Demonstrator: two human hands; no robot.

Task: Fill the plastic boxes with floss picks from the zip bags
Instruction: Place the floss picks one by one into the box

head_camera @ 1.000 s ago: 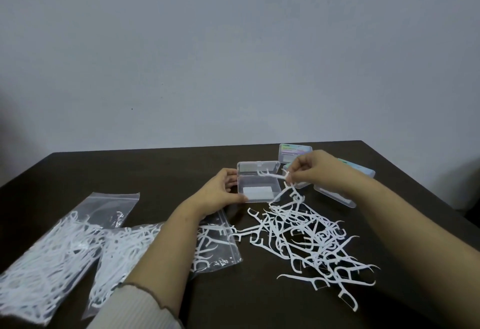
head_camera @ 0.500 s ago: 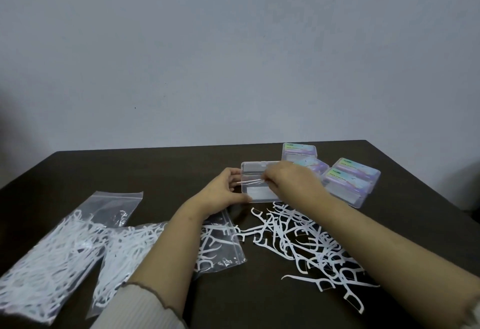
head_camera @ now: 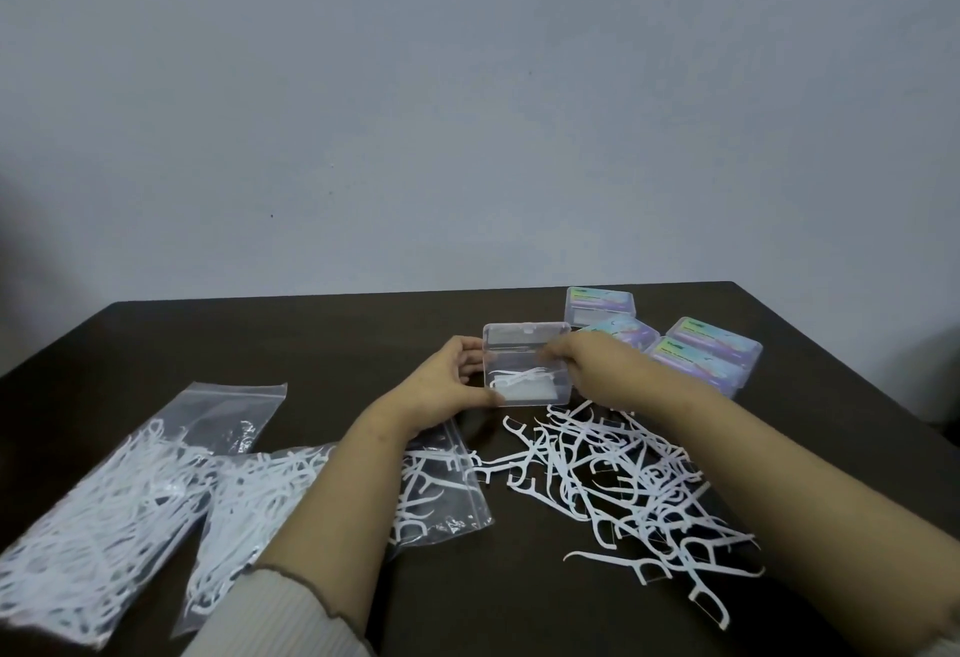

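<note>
**Only a few picks in the first box**

Since a second ago, the right hand (head_camera: pixel 582 365) has been moved from above the loose picks over to the open clear box (head_camera: pixel 524 370), and a pick has been laid inside. The hand is now held over the box's 3 o'clock side; whether its fingers are pinched or apart cannot be told, as they are blurred. The left hand (head_camera: pixel 447 386) is curled round the box's 9 o'clock side to keep it in place.

Just a few floss picks (head_camera: pixel 519 377) are seen in the box, so the job is judged to be only started. A big loose pile (head_camera: pixel 618 474) is spread on the worktop (head_camera: pixel 337 339) at 5 o'clock from the box. Two zip bags (head_camera: pixel 119 495) at 8 o'clock are still packed full. Four more boxes with bright lids (head_camera: pixel 706 350) are kept at 2 o'clock; what is inside them cannot be seen.
</note>
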